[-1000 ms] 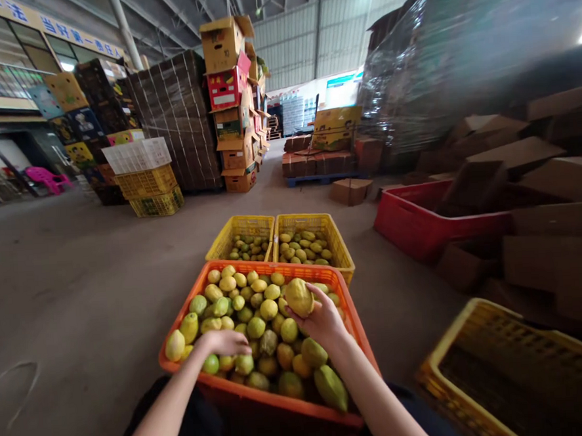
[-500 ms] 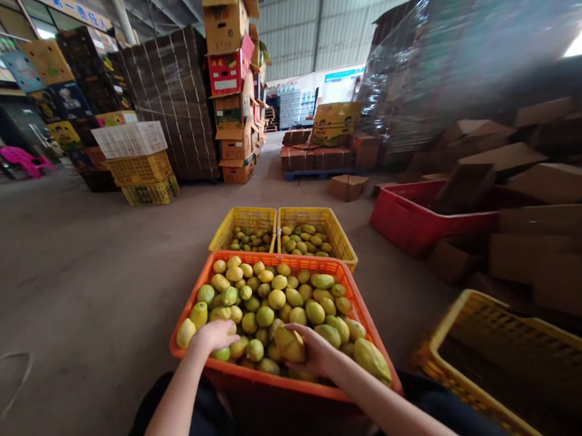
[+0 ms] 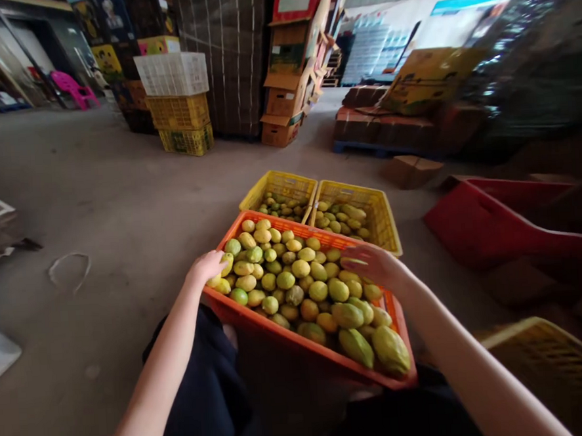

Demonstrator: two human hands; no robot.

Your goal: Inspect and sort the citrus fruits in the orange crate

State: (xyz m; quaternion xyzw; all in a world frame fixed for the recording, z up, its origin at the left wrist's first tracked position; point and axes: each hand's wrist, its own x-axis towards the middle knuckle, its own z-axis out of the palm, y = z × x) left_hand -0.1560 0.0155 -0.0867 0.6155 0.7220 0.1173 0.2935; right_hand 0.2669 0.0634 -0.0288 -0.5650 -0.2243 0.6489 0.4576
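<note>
An orange crate [image 3: 299, 346] stands before me between my legs, filled with yellow-green fruits [image 3: 301, 268] of mixed size. My left hand [image 3: 208, 268] is at the crate's left edge, its fingers stretched over a long yellow-green fruit [image 3: 227, 264]; the thumb is hidden. Over the right side of the crate, my right hand [image 3: 375, 265] is open above the small fruits, holding nothing I can see. Large, ridged green-yellow fruit [image 3: 390, 349] lies in the near right corner, beside another big pointed one [image 3: 357, 347].
Two yellow crates [image 3: 390, 222] with more fruits adjoin the far side. A red bin [image 3: 461, 217] and another yellow crate [image 3: 540, 341] are to the right. Stacked crates [image 3: 179, 113], cartons [image 3: 281, 103] and a loaded pallet [image 3: 384, 127] stand farther back. A white loop [image 3: 70, 264] lies on the floor.
My right hand has let go of a large yellow fruit and moved toward the crate's far right side. My left hand has shifted to the left edge. The view has turned left and down.
</note>
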